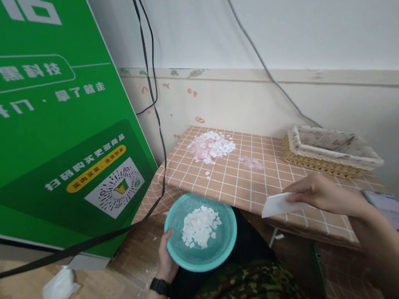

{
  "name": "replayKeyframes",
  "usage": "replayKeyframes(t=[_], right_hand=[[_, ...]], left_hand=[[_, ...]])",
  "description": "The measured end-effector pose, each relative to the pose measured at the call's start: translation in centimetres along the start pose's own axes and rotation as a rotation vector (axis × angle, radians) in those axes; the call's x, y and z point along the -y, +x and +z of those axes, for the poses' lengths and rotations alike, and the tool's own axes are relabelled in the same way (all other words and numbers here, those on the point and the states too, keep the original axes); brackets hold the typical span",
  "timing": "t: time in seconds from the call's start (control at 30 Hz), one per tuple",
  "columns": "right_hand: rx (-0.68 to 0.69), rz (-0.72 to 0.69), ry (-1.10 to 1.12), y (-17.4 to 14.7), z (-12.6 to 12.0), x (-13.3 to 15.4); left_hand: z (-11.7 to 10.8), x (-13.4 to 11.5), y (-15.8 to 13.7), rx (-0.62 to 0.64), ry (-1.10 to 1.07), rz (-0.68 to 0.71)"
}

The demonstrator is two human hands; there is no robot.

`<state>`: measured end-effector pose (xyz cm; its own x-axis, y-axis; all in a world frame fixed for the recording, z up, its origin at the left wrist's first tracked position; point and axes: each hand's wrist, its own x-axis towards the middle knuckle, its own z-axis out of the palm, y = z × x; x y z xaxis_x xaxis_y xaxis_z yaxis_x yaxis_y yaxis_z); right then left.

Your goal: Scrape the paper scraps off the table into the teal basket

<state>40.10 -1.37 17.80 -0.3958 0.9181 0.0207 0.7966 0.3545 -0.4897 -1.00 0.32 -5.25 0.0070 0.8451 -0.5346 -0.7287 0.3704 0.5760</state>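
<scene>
My left hand [167, 257] grips the rim of a round turquoise plastic strainer basket [228, 242], held over my lap below the table's front edge. Small torn scraps of white paper [201, 226] lie heaped in its middle. Above the table's right front part, my right hand [312, 194] pinches a folded piece of white paper [277, 205] between thumb and fingers. At the back left of the table sits a larger pile of white and pink paper scraps [213, 145]. A small pinkish patch of scraps [251, 162] lies to its right.
A cloth-lined wicker basket [349, 168] stands at the table's back right. On the left rises a green cabinet [59, 151], with a black cable [157, 125] hanging before it. A white packet [59, 290] lies on the floor. A tablet-like screen [394, 213] is at the right.
</scene>
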Motion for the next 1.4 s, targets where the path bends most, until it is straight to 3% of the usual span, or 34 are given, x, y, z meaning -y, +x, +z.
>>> replayKeyframes(t=[0.13,0.3,0.47,0.6,0.73,1.0,1.13,1.23,1.3,1.4], right_hand=[[-0.179,0.037,-0.028,1.3,0.2,0.0],[-0.525,0.001,-0.113,6.2,4.1,0.3],[-0.481,-0.078,-0.296,11.6,7.0,1.3],[-0.434,-0.128,-0.355,13.7,7.9,2.2],[-0.39,-0.202,-0.322,13.4,8.6,3.2],[-0.278,-0.392,-0.168,9.2,9.6,6.4],[-0.371,-0.306,-0.23,10.4,8.0,5.2],[-0.467,-0.097,-0.449,13.1,6.3,3.2],[-0.46,-0.014,-0.551,15.0,5.5,2.3],[-0.415,0.004,-0.629,17.0,4.9,2.1]], left_hand=[[0.0,0.1,0.1,0.002,-0.016,-0.01],[0.1,0.4,0.1,-0.035,-0.016,0.025],[0.3,0.4,-0.2,-0.044,-0.021,0.033],[0.4,0.4,-0.5,-0.034,-0.03,0.019],[0.7,0.3,-0.9,0.011,-0.024,0.019],[1.2,-0.5,-2.1,0.006,0.04,0.031],[1.7,-0.8,-3.0,0.033,0.041,0.02],[2.0,-0.7,-3.4,0.083,0.038,0.013],[1.9,-0.5,-3.4,0.093,0.046,-0.005],[1.7,-0.2,-3.1,0.08,0.07,-0.034]])
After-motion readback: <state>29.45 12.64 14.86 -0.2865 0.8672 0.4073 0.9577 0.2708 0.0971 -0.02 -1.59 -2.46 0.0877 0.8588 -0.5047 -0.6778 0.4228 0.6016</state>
